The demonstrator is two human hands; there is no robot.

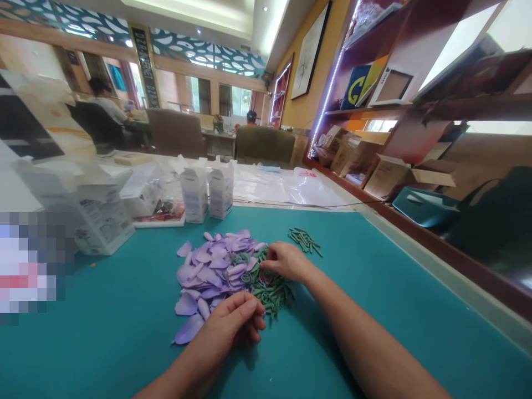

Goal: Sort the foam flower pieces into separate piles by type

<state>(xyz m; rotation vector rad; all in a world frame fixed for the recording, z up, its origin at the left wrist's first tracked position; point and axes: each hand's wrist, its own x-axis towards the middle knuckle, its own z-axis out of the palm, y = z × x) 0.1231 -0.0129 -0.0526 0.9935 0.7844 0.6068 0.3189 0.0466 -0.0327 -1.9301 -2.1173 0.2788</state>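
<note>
A heap of purple petals [214, 263] lies on the teal mat, and a tangle of small green pieces [272, 296] meets its right side. My right hand [286, 260] reaches into the upper edge of the green pieces, its fingers pinched together; what they grip, if anything, is hidden. Just in front of the heap is my left hand [239, 321], with thumb and curled fingers closed. Whatever it may hold does not show. Beyond my right hand, several short green sticks [305, 240] form a small separate pile.
Two white cartons [208, 191] stand upright behind the petals. A larger open box [102, 216] and a white tray [162, 224] are to their left. Shelves with cardboard boxes [390, 174] line the right side. People sit at desks farther back.
</note>
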